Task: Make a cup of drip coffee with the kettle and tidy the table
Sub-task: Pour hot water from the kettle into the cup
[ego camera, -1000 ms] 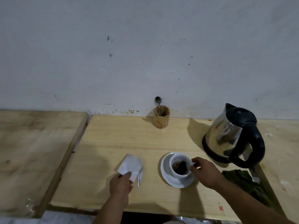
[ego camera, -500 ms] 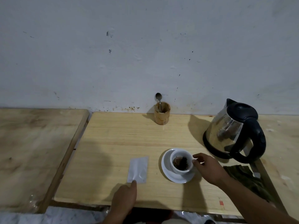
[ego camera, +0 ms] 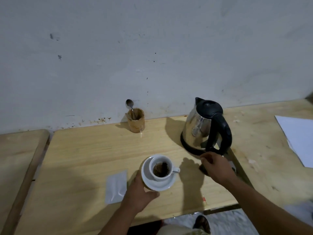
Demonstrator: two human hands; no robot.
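Observation:
A white cup (ego camera: pixel 161 168) with dark coffee grounds inside stands on a white saucer (ego camera: pixel 160 183) near the table's front. My left hand (ego camera: pixel 139 192) grips the saucer's near-left rim. A flat silver sachet (ego camera: pixel 116 186) lies just left of that hand. The steel kettle (ego camera: pixel 203 128) with black lid and handle stands at the right back. My right hand (ego camera: pixel 216 167) hovers just below the kettle's handle base, fingers curled, holding nothing I can see.
A brown cup with a spoon (ego camera: pixel 135 120) stands by the wall. A white sheet (ego camera: pixel 298 138) lies on the right table. A second wooden table (ego camera: pixel 17 155) adjoins on the left. A dark cloth is mostly hidden under my right hand.
My right hand left the cup and moved right toward the kettle. My left hand let go of the sachet and took hold of the saucer's rim. The camera shifted.

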